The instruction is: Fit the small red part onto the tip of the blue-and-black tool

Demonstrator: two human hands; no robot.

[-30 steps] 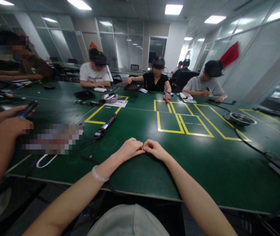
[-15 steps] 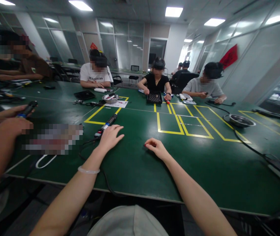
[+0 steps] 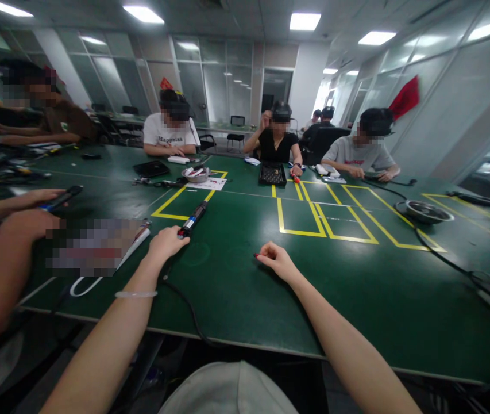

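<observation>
My left hand (image 3: 165, 242) rests on the green table (image 3: 249, 287), its fingers closed round the near end of a long black corded tool (image 3: 193, 218) that points away toward the yellow tape marks. A black cable (image 3: 186, 305) runs from the tool back over the table edge. My right hand (image 3: 276, 260) lies on the table to the right, fingers pinched on a tiny red object (image 3: 256, 255). A pale bangle (image 3: 136, 294) sits on my left wrist.
A neighbour's arms (image 3: 7, 253) and hand-held tool (image 3: 61, 197) are at the left. Yellow tape rectangles (image 3: 313, 215) mark the middle. A metal bowl (image 3: 426, 210) with a cable stands at right. Several people sit along the far side with a black tray (image 3: 273, 173) and a small bowl (image 3: 195, 173).
My hands were together at the centre a second ago. My left hand has moved left and closed on the tool's near end. My right hand stayed, keeping the red object.
</observation>
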